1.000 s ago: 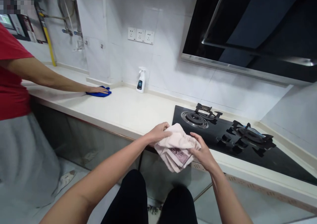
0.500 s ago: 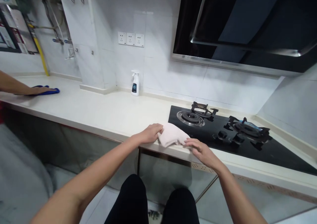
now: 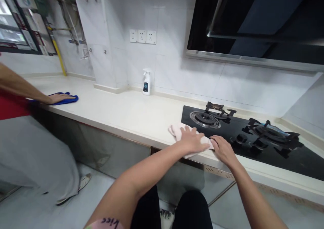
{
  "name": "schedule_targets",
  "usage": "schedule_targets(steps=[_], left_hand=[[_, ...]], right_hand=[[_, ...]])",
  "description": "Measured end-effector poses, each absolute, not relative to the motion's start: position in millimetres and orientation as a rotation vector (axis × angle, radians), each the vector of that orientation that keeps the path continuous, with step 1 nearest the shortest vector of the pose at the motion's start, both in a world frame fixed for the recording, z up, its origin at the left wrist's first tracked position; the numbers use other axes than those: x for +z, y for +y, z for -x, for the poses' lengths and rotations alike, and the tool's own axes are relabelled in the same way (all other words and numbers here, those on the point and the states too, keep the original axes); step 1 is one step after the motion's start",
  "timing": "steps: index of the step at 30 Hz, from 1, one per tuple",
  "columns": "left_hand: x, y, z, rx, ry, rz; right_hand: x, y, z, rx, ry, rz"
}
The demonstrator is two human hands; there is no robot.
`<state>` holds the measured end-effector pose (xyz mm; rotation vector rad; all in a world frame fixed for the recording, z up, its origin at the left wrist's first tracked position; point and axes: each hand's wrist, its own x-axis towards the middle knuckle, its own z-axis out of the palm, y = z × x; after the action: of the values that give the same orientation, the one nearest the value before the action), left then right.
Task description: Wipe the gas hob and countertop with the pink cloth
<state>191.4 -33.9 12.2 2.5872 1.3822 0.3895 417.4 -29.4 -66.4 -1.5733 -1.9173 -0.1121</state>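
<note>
A pale pink cloth (image 3: 177, 130) lies folded on the countertop at the front left corner of the black gas hob (image 3: 227, 134). My left hand (image 3: 192, 141) rests flat on top of it, fingers spread. At the cloth's right end, my right hand (image 3: 224, 149) has its fingers curled over the edge, seemingly pinching it. Part of the cloth is hidden beneath my left hand.
A white spray bottle (image 3: 146, 83) stands by the wall. To the left, another person's hand (image 3: 60, 97) presses a blue cloth (image 3: 67, 101) on the countertop (image 3: 121, 110). The range hood (image 3: 253, 58) overhangs the hob, which carries two burners and knobs (image 3: 241, 138).
My left hand has moved right, from the cloth's left edge onto its top. My right hand has closed at the cloth's right end. The view has turned a little left.
</note>
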Motion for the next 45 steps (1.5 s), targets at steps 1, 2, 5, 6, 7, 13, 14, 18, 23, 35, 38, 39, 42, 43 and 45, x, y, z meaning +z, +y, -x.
schedule_targets(steps=[1, 2, 5, 6, 7, 13, 14, 18, 23, 35, 38, 39, 42, 43, 45], left_hand=[[8.9, -35.5, -200.6, 0.411, 1.341, -2.635], [6.6, -36.4, -207.0, 0.428, 1.304, -2.672], [4.1, -35.1, -207.3, 0.452, 1.250, -2.708], [3.9, -33.8, -201.0, 0.447, 1.257, -2.692], [3.9, -32.4, -191.7, 0.439, 1.282, -2.661], [6.8, -21.7, -86.7, 0.368, 1.713, -2.337], [7.9, -19.1, -64.0, 0.361, 1.824, -2.283], [12.9, -7.8, 28.4, 0.368, 2.225, -2.076], [13.1, -2.9, 112.6, 0.486, 2.484, -1.948], [-74.9, -54.5, -9.3, 1.598, 2.216, -2.285], [-105.3, -68.4, -79.5, 1.776, 1.837, -2.543], [-112.6, -71.9, -101.7, 1.795, 1.722, -2.604], [-124.0, -79.4, -159.3, 1.759, 1.386, -2.815], [-124.6, -81.2, -174.3, 1.703, 1.281, -2.901], [-122.4, -83.9, -195.7, 1.557, 1.130, -3.039]], right_hand=[[-66.3, -29.9, -421.5, -0.078, -1.887, 1.575], [-65.9, -30.4, -426.0, -0.043, -1.841, 1.586], [-65.8, -30.8, -437.2, 0.031, -1.725, 1.648], [-66.4, -30.4, -439.2, 0.034, -1.724, 1.669], [-67.2, -29.9, -440.4, 0.028, -1.739, 1.686], [-72.1, -29.4, -440.9, -0.039, -1.820, 1.711], [-72.8, -29.9, -441.1, -0.045, -1.831, 1.704], [-76.9, -30.6, -440.6, -0.084, -1.852, 1.689], [-82.6, -28.1, -437.9, -0.140, -1.850, 1.692], [-82.6, -29.8, -433.4, -0.174, -1.860, 1.743], [-82.2, -29.9, -435.8, -0.175, -1.868, 1.742], [-82.1, -29.7, -437.3, -0.170, -1.865, 1.742], [-81.4, -28.4, -443.4, -0.148, -1.834, 1.739], [-81.1, -27.9, -445.5, -0.138, -1.821, 1.734], [-80.8, -26.9, -449.3, -0.121, -1.805, 1.718]])
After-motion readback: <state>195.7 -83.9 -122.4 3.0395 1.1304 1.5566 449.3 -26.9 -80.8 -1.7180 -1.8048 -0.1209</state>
